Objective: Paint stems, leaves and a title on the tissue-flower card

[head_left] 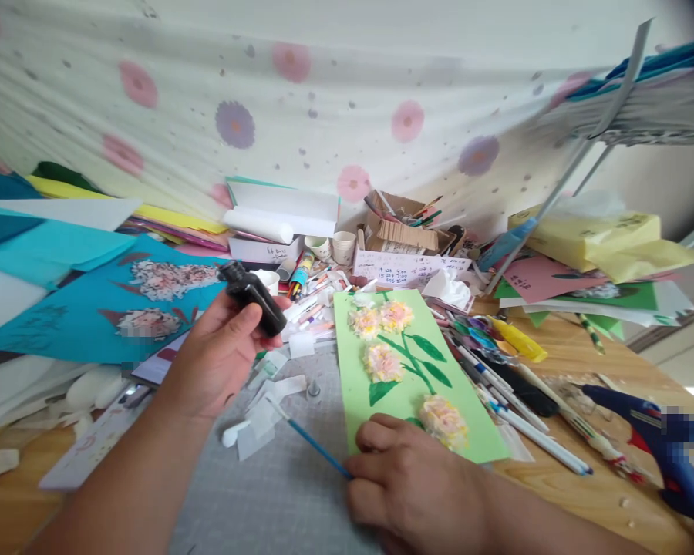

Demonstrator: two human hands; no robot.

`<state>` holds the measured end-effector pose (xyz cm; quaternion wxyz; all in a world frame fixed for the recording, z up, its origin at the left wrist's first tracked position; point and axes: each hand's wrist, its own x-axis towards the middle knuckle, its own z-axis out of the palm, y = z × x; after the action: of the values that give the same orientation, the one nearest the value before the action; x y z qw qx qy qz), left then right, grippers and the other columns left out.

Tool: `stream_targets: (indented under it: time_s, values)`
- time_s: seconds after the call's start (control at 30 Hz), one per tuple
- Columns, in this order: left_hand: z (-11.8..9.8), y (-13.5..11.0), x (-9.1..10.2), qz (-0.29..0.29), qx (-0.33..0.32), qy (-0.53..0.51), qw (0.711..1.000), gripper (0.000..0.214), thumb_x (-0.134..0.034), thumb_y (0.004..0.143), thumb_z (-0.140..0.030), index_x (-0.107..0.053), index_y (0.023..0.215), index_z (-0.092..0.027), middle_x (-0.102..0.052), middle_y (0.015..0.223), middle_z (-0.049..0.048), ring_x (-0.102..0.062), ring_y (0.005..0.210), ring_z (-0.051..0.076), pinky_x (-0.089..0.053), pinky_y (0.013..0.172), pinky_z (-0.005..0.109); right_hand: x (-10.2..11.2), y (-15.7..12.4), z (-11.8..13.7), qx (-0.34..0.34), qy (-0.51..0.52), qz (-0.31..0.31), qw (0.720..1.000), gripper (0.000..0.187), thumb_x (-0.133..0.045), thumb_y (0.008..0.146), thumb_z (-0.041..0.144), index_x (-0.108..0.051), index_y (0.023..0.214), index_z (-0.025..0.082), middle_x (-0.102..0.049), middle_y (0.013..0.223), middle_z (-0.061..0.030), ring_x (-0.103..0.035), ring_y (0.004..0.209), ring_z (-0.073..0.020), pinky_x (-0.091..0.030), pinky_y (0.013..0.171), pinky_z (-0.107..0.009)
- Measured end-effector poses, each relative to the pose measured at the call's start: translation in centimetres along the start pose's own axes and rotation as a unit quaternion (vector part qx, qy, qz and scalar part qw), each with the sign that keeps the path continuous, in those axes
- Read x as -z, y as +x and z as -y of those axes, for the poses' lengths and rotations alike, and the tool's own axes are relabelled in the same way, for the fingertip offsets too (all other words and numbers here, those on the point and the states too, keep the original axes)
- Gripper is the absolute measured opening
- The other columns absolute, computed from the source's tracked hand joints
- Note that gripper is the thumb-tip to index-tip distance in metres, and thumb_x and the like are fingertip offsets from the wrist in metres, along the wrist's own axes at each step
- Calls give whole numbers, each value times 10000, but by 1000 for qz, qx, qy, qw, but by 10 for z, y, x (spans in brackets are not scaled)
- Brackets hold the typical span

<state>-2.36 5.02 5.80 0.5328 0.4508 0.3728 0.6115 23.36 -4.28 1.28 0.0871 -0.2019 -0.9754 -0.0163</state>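
Black bottle (253, 297), tilted cap up-left, sits gripped in the raised left hand (217, 356). Right hand (408, 482) pinches a blue paintbrush (309, 439), bristles pointing up-left toward it, beside the green flower card (408, 378).

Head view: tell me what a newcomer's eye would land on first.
The green card with tufted paper flowers and painted leaves lies mid-table, the right hand resting at its near end with a blue paintbrush. The left hand holds a small black bottle raised above the clutter. A blue flower card lies at left.
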Motion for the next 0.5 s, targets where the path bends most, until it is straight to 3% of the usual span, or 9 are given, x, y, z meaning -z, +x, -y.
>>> stream_targets:
  time_s: [0.17, 0.23, 0.3, 0.37, 0.5]
  values:
    - [1, -1, -8, -1, 37, -51, 998, 667, -1099, 543, -615, -712, 967, -275, -799, 964, 17, -598, 734, 171, -522, 606, 274, 4, -32, 4, -61, 25, -70, 995, 184, -644, 981, 148, -552, 855, 244, -722, 804, 11, -601, 768, -190, -484, 697, -349]
    - [4, -2, -12, 0, 40, -60, 997, 695, -1102, 549, -604, -708, 1006, -261, -812, 968, 32, -624, 756, 166, -534, 603, 243, 7, -43, 8, -85, 57, -102, 989, 146, -605, 994, 116, -597, 937, 250, -784, 856, -13, -681, 832, -205, -561, 774, -336]
    - [8, -3, -16, 3, 38, -61, 997, 722, -1098, 554, -611, -706, 1039, -248, -829, 987, 52, -646, 766, 162, -540, 593, 221, 15, -48, 11, -109, 95, -143, 979, 199, -593, 1007, 93, -645, 1112, 252, -861, 1036, -57, -770, 1011, -222, -622, 922, -326]
    - [12, -6, -18, 7, 35, -56, 998, 729, -1090, 560, -629, -716, 1050, -239, -835, 984, 54, -650, 742, 152, -546, 583, 209, 26, -49, 10, -136, 132, -207, 960, 348, -584, 1015, 72, -651, 1298, 264, -871, 1199, -84, -806, 1134, -224, -641, 1005, -315]
    - [21, -14, -22, 37, 32, -25, 998, 619, -1076, 633, -605, -753, 1040, -269, -815, 974, 7, -665, 750, 142, -573, 603, 195, 56, -46, -7, -175, 232, -359, 887, 375, -542, 1115, 155, -720, 1402, 317, -882, 1112, -67, -854, 967, -218, -690, 821, -302]
